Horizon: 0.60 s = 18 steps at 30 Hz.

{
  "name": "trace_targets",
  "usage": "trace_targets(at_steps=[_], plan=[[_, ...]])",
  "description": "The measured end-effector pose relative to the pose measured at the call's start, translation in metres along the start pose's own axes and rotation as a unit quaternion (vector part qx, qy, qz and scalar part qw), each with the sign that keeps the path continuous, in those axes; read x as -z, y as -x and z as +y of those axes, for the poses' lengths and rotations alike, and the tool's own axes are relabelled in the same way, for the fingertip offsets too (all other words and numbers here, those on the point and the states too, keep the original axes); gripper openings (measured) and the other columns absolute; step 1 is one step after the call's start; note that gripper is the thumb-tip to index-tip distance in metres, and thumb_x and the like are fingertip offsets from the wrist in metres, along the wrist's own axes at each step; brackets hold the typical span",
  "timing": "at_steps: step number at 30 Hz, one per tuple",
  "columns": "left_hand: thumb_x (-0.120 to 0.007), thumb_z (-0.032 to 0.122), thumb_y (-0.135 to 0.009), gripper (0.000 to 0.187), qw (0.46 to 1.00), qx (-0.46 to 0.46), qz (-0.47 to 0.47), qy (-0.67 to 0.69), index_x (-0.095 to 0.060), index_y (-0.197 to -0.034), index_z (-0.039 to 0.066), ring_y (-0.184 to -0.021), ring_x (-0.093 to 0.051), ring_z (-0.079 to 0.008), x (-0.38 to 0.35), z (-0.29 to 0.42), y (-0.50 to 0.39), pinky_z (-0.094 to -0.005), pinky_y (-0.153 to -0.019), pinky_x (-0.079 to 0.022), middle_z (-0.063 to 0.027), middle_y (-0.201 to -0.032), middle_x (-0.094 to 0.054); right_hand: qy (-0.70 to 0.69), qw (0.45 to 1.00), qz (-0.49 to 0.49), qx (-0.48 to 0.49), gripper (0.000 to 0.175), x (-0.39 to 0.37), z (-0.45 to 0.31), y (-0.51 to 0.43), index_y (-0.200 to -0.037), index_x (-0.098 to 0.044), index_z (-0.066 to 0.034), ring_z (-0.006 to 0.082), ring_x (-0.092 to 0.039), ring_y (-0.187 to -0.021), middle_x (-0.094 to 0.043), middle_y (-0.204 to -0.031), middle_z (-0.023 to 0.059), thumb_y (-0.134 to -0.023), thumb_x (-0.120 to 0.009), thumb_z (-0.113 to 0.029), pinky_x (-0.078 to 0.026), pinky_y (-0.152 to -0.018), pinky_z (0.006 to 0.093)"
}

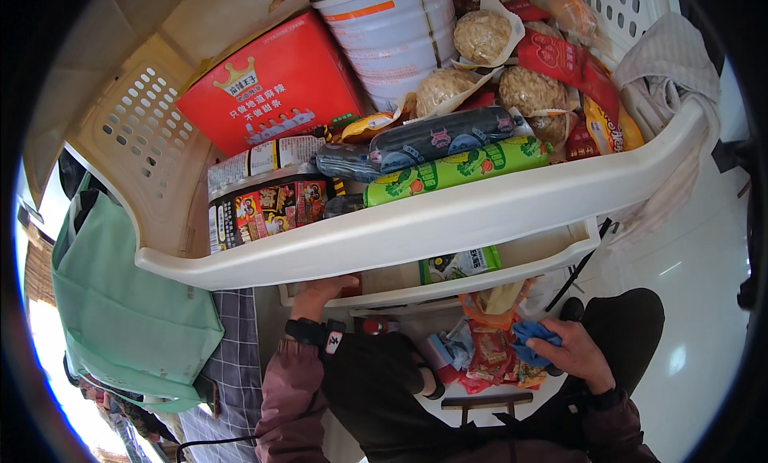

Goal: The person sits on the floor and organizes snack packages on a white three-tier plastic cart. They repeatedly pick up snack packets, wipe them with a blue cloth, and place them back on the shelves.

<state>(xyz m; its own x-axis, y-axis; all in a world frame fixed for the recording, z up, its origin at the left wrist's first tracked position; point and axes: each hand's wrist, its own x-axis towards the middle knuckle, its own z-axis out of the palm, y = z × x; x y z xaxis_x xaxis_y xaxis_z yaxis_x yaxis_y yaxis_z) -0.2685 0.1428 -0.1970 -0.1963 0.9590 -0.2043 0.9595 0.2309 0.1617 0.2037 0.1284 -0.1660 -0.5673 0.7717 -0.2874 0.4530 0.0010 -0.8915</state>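
Note:
My left hand (324, 292) reaches over the rim of a lower white plastic basket tier (540, 259), beside a small red packet (353, 285); its fingers are partly hidden beneath the upper tier, so its hold is unclear. Bunched in my right hand (573, 350) is a blue cloth (533, 343), held above red snack packets (493, 350). A green packet (461, 265) lies in the lower tier. The upper basket tier (444, 229) holds a red box (276, 85), a large white tin (390, 43), wrapped round puffed snacks (483, 36) and sausage-shaped packages, one green (462, 170).
A pale green fabric bag (132, 307) stands at the left by a dark checked cloth (234, 349). A light cloth (669, 73) drapes over the upper tier's right corner. Below are an orange-edged plastic bag (498, 301) and a small dark stool or frame (486, 401).

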Motion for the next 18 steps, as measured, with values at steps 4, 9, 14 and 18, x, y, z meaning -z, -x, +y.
trace_targets(at_steps=[4,9,14,18], plan=[[-0.086,0.049,-0.063,0.089,0.994,0.065,-0.073,0.037,-0.054,-0.137,0.010,-0.127,-0.052,-0.0353,-0.005,-0.011,-0.006,-0.0405,-0.108,-0.042,-0.0177,-0.138,-0.055,-0.016,1.000,0.002,0.025,0.033,-0.003,0.003,-0.001,-0.110,-0.060,0.0013,0.0141,-0.057,-0.064,-0.060,-0.074,0.0099,-0.096,-0.066,-0.028,-0.047,-0.063,0.0308],[-0.089,0.048,-0.057,0.092,0.988,0.085,-0.096,0.089,-0.056,-0.133,0.009,-0.122,-0.056,-0.0334,-0.008,-0.012,-0.015,-0.0380,-0.105,-0.044,-0.0165,-0.132,-0.059,-0.061,0.998,-0.007,0.001,0.034,-0.005,0.006,-0.002,-0.112,-0.059,0.0012,0.0155,-0.057,-0.064,-0.060,-0.075,0.0116,-0.096,-0.066,-0.028,-0.048,-0.063,0.0303],[-0.088,0.045,-0.059,0.077,0.984,0.039,-0.078,0.157,-0.064,-0.123,0.009,-0.111,-0.062,-0.0296,-0.024,-0.028,-0.024,-0.0359,-0.098,-0.048,-0.0141,-0.118,-0.067,-0.024,0.999,0.020,0.009,0.030,-0.005,0.003,-0.001,-0.100,-0.060,0.0013,0.0117,-0.053,-0.063,-0.057,-0.070,0.0089,-0.094,-0.069,-0.027,-0.046,-0.060,0.0293],[-0.085,0.039,-0.066,0.057,0.990,0.029,-0.027,0.136,-0.069,-0.111,0.008,-0.096,-0.065,-0.0261,-0.030,-0.039,-0.026,-0.0358,-0.089,-0.051,-0.0114,-0.104,-0.071,-0.003,0.999,0.034,0.016,0.030,-0.007,0.003,-0.005,-0.092,-0.061,0.0018,0.0095,-0.050,-0.061,-0.053,-0.065,0.0073,-0.092,-0.070,-0.026,-0.045,-0.057,0.0296]])
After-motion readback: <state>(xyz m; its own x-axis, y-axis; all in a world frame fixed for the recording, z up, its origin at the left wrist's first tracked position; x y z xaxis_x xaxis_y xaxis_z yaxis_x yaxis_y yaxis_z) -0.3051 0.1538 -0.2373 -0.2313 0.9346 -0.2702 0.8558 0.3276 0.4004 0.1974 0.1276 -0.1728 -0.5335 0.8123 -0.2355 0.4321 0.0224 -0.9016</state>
